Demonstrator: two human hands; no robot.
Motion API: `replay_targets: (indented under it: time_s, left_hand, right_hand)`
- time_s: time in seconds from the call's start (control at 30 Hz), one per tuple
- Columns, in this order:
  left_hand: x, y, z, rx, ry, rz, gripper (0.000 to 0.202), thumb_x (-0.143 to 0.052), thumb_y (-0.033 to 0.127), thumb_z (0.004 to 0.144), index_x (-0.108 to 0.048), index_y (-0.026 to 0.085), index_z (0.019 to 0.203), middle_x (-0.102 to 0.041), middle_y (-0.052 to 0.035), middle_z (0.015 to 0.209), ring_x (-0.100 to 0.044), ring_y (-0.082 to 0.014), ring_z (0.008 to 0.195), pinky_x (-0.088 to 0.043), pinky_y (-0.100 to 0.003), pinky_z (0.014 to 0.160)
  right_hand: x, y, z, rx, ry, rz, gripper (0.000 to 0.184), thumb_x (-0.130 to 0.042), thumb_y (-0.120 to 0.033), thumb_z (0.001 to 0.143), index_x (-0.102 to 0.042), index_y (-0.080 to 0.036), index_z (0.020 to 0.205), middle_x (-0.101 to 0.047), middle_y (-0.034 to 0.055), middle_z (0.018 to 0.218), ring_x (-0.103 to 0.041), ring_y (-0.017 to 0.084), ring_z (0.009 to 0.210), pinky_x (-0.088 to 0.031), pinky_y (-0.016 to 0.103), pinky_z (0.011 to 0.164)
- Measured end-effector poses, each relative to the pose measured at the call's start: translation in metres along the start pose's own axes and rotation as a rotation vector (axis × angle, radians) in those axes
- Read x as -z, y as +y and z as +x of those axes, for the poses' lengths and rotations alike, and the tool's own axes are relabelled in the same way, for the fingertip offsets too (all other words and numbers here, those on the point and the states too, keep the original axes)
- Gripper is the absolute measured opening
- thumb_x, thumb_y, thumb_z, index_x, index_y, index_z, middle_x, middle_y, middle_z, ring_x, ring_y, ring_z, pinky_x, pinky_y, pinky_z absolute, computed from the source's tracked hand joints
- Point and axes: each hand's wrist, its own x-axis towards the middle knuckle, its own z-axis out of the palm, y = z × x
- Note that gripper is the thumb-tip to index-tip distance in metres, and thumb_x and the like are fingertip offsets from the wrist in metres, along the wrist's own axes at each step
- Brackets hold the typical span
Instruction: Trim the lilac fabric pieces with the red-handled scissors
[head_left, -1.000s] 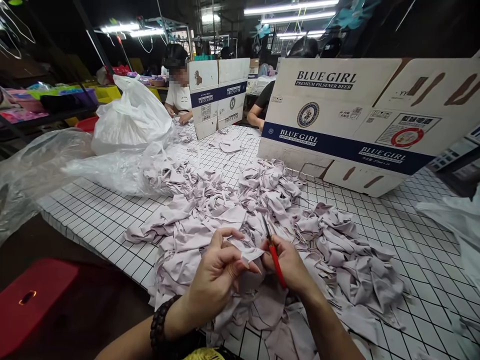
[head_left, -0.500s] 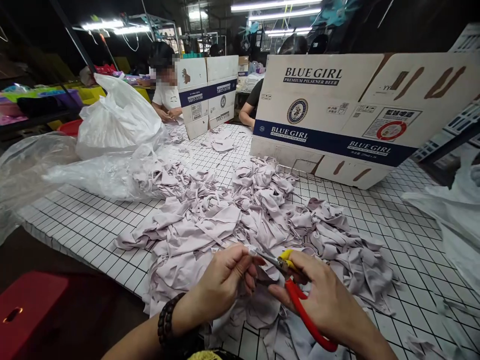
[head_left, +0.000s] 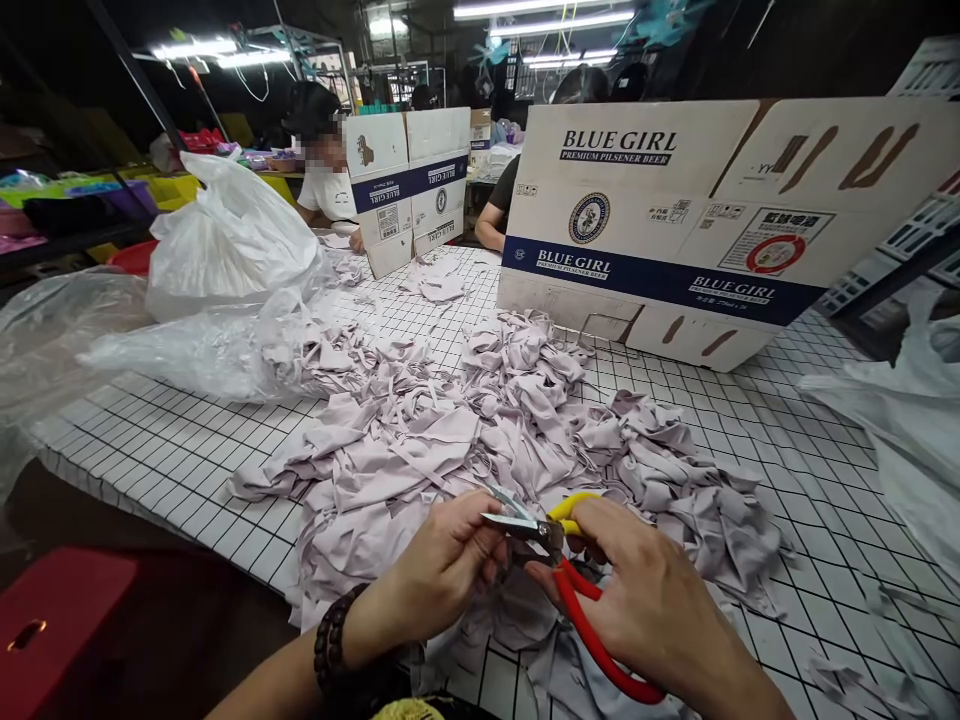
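My right hand (head_left: 637, 590) grips a pair of scissors (head_left: 544, 535) with one yellow and one red handle. The scissor blades are apart and point left, right beside the fingertips of my left hand (head_left: 450, 550). Those left fingers are pinched together on a piece of pale lilac fabric, mostly hidden behind them and the blades. A dark beaded bracelet (head_left: 335, 635) circles my left wrist. Beneath and beyond both hands spreads a loose heap of pale lilac fabric pieces (head_left: 405, 450).
Flattened beer cartons (head_left: 637, 230) stand upright across the grid-patterned table (head_left: 172, 470). White and clear plastic bags (head_left: 232, 235) lie at the left, with another plastic bag (head_left: 900, 410) at the right edge. Co-workers sit behind the cartons. A red stool (head_left: 67, 620) is at lower left.
The scissors have shifted slightly left, and their blades have spread apart by my left fingertips. My left hand stays nearly in place. The view has moved a little.
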Motion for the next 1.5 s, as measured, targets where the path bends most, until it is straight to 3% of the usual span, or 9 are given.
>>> replay_targets:
  time_s: [0.47,0.77,0.93,1.07,1.13,1.27,1.37,1.43,1.5]
  left_hand:
    - [-0.001,0.003,0.000,0.145,0.012,-0.178,0.043,-0.048,0.053,0.091,-0.052,0.016,0.069,-0.049,0.0009,0.062,-0.046,-0.0085,0.050,-0.038,-0.018,0.046]
    - [-0.001,-0.002,-0.003,0.277,-0.010,-0.369,0.048,-0.055,0.062,0.083,-0.059,0.014,0.083,-0.048,0.0019,0.063,-0.043,-0.0070,0.049,-0.036,-0.016,0.042]
    - [0.001,-0.004,-0.003,0.280,0.016,-0.372,0.047,-0.055,0.060,0.085,-0.060,0.013,0.085,-0.049,0.0021,0.062,-0.045,-0.0069,0.049,-0.037,-0.016,0.044]
    - [0.000,-0.009,-0.005,0.157,0.017,-0.243,0.040,-0.047,0.049,0.094,-0.063,0.014,0.085,-0.053,-0.0008,0.068,-0.051,-0.0094,0.056,-0.043,-0.019,0.053]
    - [-0.007,-0.011,-0.007,0.061,-0.001,-0.082,0.037,-0.041,0.041,0.098,-0.064,0.014,0.087,-0.058,-0.0044,0.075,-0.056,-0.0122,0.065,-0.047,-0.022,0.062]
    - [-0.024,-0.014,-0.016,-0.141,-0.265,0.170,0.029,-0.038,0.023,0.097,-0.067,0.016,0.098,-0.066,-0.0119,0.100,-0.062,-0.0190,0.095,-0.049,-0.029,0.087]
    - [-0.022,-0.020,-0.027,-0.208,-0.404,0.184,0.019,-0.054,0.023,0.090,-0.070,0.016,0.098,-0.056,-0.0161,0.134,-0.057,-0.0247,0.117,-0.046,-0.033,0.099]
    - [-0.008,-0.026,-0.032,-0.125,-0.273,0.176,0.017,-0.061,0.029,0.087,-0.072,0.016,0.090,-0.058,-0.0154,0.133,-0.060,-0.0259,0.114,-0.048,-0.034,0.097]
    - [0.009,-0.032,-0.032,-0.002,0.015,0.181,0.027,-0.054,0.033,0.092,-0.072,0.016,0.079,-0.070,-0.0132,0.103,-0.065,-0.0222,0.094,-0.051,-0.035,0.087]
  right_hand:
    - [-0.007,0.007,-0.002,0.016,0.025,-0.083,0.036,-0.065,-0.044,0.076,-0.038,-0.024,0.062,-0.048,-0.0029,0.055,-0.042,0.012,0.048,-0.030,0.024,0.046]
    - [-0.012,0.005,0.000,0.011,0.082,-0.007,0.044,-0.066,-0.044,0.073,-0.032,-0.022,0.055,-0.041,-0.0041,0.048,-0.035,0.011,0.045,-0.025,0.024,0.045]
    - [-0.014,0.025,0.003,-0.227,-0.156,0.485,0.052,-0.067,-0.053,0.073,-0.032,-0.022,0.052,-0.035,-0.0054,0.048,-0.030,0.009,0.046,-0.023,0.024,0.045]
    - [-0.036,0.042,-0.003,-0.463,-0.405,1.197,0.054,-0.049,-0.073,0.078,-0.049,-0.021,0.065,-0.059,0.0017,0.059,-0.052,0.014,0.049,-0.040,0.027,0.051]
    - [-0.055,0.038,-0.005,-0.604,-0.483,1.416,0.058,-0.046,-0.078,0.075,-0.050,-0.021,0.067,-0.063,0.0055,0.063,-0.060,0.019,0.051,-0.045,0.030,0.050]
    - [-0.080,0.020,0.002,-0.717,-0.110,1.481,0.039,-0.074,-0.053,0.063,-0.050,-0.022,0.066,-0.055,-0.0011,0.061,-0.055,0.016,0.052,-0.047,0.028,0.050]
    - [-0.072,0.023,0.006,-0.691,0.024,1.470,0.037,-0.081,-0.037,0.055,-0.048,-0.024,0.065,-0.054,-0.0018,0.068,-0.055,0.017,0.064,-0.050,0.028,0.059]
    - [-0.061,0.032,0.003,-0.666,0.082,1.446,0.035,-0.079,-0.034,0.057,-0.047,-0.025,0.065,-0.053,-0.0005,0.072,-0.055,0.018,0.068,-0.051,0.030,0.063]
    - [-0.050,0.040,-0.003,-0.614,0.097,1.376,0.030,-0.076,-0.035,0.061,-0.048,-0.026,0.067,-0.051,0.0008,0.073,-0.053,0.019,0.068,-0.050,0.033,0.061]
